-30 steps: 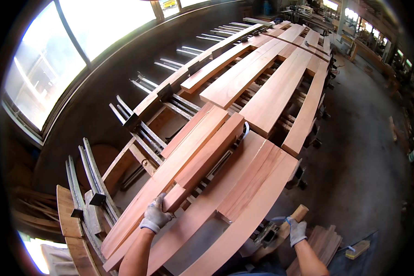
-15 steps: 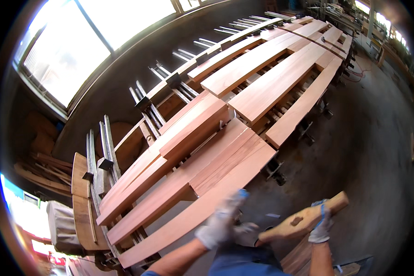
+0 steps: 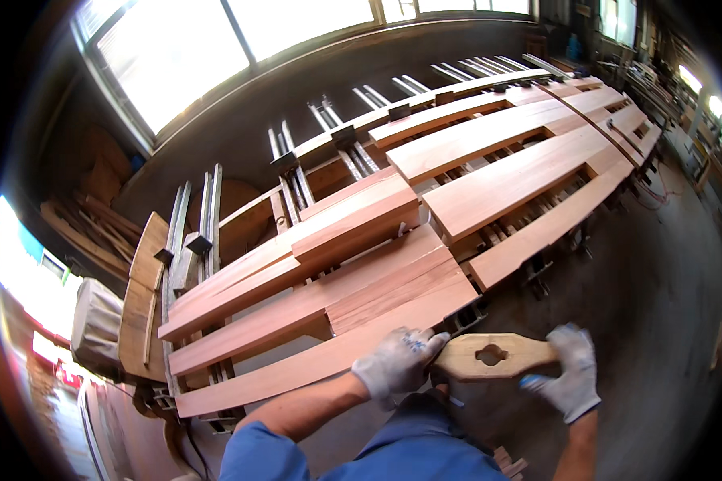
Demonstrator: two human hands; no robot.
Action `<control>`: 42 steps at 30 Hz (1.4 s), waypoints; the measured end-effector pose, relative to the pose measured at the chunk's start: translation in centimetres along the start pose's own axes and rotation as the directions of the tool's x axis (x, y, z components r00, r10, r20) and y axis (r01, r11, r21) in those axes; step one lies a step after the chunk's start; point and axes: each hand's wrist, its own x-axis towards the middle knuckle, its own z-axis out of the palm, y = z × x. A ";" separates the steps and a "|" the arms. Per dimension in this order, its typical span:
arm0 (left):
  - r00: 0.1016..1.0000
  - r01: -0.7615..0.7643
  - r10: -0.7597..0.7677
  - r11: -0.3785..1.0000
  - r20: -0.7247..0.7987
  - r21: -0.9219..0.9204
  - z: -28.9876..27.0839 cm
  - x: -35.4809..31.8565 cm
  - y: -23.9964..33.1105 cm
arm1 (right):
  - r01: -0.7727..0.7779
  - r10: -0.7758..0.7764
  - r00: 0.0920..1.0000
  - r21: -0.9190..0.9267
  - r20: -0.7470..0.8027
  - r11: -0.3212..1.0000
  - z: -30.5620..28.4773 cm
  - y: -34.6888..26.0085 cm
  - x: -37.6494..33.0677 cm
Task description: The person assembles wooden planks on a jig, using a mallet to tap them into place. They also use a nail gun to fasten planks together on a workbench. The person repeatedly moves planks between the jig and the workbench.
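Note:
Level in front of my body is a flat wooden handle tool [image 3: 513, 356], with narrowed ends and a shaped hole through its wide middle. My left hand [image 3: 397, 361], in a white work glove, is closed at its left end, the thumb lying by the edge. The gloved right hand [image 3: 571, 373] is around the right end, slightly smeared by motion, and part of its grip is hidden. Just beyond my left hand lies the near curved board [image 3: 337, 353] of a long assembly of reddish planks [image 3: 393, 280], set in rows with gaps between them.
Metal bar clamps [image 3: 297, 180] jut out along the window side of the planks. Clamp ends [image 3: 465, 318] also stick out on the near side. A draped cover [image 3: 96, 325] hangs at far left beside an upright curved board [image 3: 140, 305]. Concrete floor [image 3: 658, 321] runs along the right.
My left hand has come to the tool's left end. The tool has swung from a slant to level and risen in the picture. My view has shifted, showing more of the far end.

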 end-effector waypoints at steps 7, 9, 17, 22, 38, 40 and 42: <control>0.973 -0.230 0.228 0.972 0.040 0.053 -1.8 8.3 -4.6 | -0.182 0.120 0.891 0.103 0.437 0.978 3.9 1.5 6.2; 0.952 -0.296 0.298 0.955 -0.071 0.031 -1.7 11.1 -7.6 | -0.291 0.234 0.824 0.030 0.516 0.956 3.7 2.5 8.2; 0.786 0.594 -0.479 0.761 -0.390 0.262 -2.4 17.2 -22.4 | -0.436 0.320 0.858 0.240 0.402 0.867 2.2 7.3 20.1; 0.659 0.739 -0.742 0.607 -0.124 0.291 -2.4 20.1 -26.0 | -0.320 0.186 0.864 0.224 0.469 0.921 3.3 7.9 31.2; 0.565 0.794 -0.810 0.483 -0.157 0.368 -0.3 19.9 -26.6 | 0.411 -0.358 0.712 0.054 0.604 0.910 15.7 11.9 55.6; 0.550 0.796 -0.824 0.467 -0.137 0.384 -0.4 20.2 -26.9 | 0.478 -0.406 0.706 0.033 0.581 0.878 16.7 11.9 57.6; 0.538 0.801 -0.834 0.459 -0.124 0.384 -0.8 20.6 -26.8 | 0.470 -0.413 0.738 0.033 0.534 0.882 17.2 12.6 59.4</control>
